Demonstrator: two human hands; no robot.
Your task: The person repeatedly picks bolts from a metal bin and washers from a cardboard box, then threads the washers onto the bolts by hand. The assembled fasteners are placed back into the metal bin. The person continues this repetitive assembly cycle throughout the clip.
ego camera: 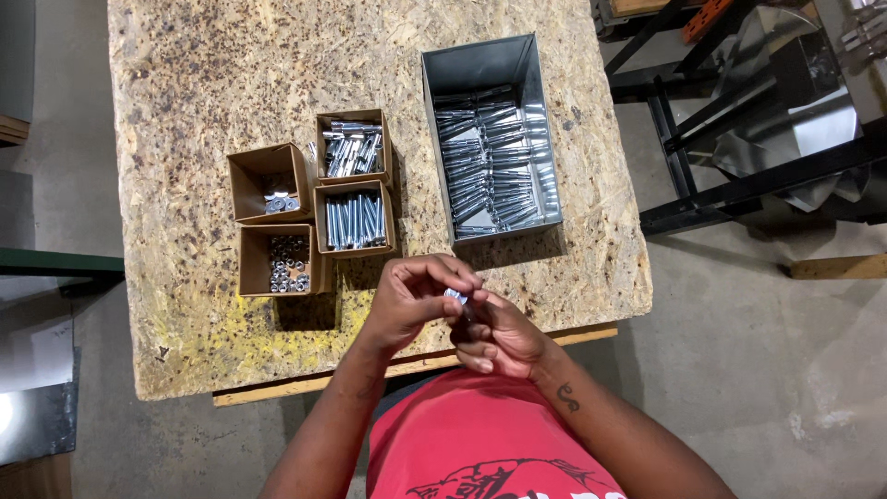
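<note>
1. A small shiny silver metal piece point(455, 297) sits between the two hands, just above the near edge of the table. It is too small to tell what kind of part it is.
2. The left hand point(411, 300) pinches the piece with its fingertips curled over it.
3. The right hand point(499, 334) holds the same piece from below, and its fingers are bent in. The two hands touch each other.
4. Under the hands is a rough brown table top made of pressed wood chips point(185, 92), with a yellow smear near the front.
5. Just past the hands stand four small brown cardboard boxes, close together.
6. The near left box point(277, 261) holds little silver nuts.
7. The far left box point(268, 182) is almost bare, with a few silver rings in one corner.
8. The near right box point(354, 220) holds long silver bolts side by side.
9. The far right box point(352, 148) holds shorter silver parts in a pile.
10. To the right of the boxes is a grey metal bin point(490, 139) full of long silver bolts.
11. The person wears a red shirt point(480, 444).
12. A black metal frame point(739, 139) stands on the grey floor at the far right.
</note>
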